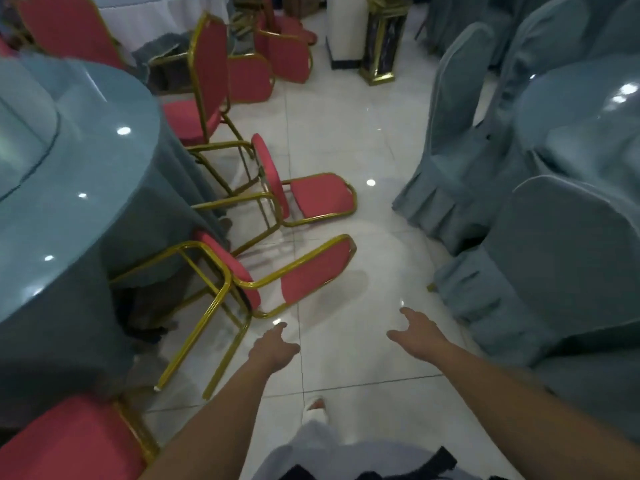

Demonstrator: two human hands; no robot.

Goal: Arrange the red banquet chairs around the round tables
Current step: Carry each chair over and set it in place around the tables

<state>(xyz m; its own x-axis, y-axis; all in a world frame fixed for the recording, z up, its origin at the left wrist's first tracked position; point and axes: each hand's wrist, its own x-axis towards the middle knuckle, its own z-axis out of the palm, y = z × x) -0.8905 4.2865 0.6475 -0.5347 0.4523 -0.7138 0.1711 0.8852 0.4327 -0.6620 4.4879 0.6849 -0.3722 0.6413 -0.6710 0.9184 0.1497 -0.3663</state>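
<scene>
Red banquet chair nearest my hands (311, 271) lies tipped over on the white tiled floor (363, 237). Its gold legs stick out sideways beside the cloth-draped round surface (69, 174) on the left, and its backrest points out into the aisle. A second tipped chair (318, 195) lies just beyond it in much the same way. An upright chair (207, 81) stands farther along the surface's edge. Another red seat (69, 441) shows at the lower left, close against the cloth.

My left hand (273, 348) is stretched forward with its fingers loosely spread and holds nothing. Its fingertips are just beside the near rim of the nearest chair's backrest, and I cannot tell whether they touch it. My right hand (415, 336) is likewise spread and empty, over bare tiles to the right of that backrest and apart from it.

Grey-blue covered chairs (554, 271) line the right side. A foot in a white slipper (315, 408) stands on the floor between my forearms.
</scene>
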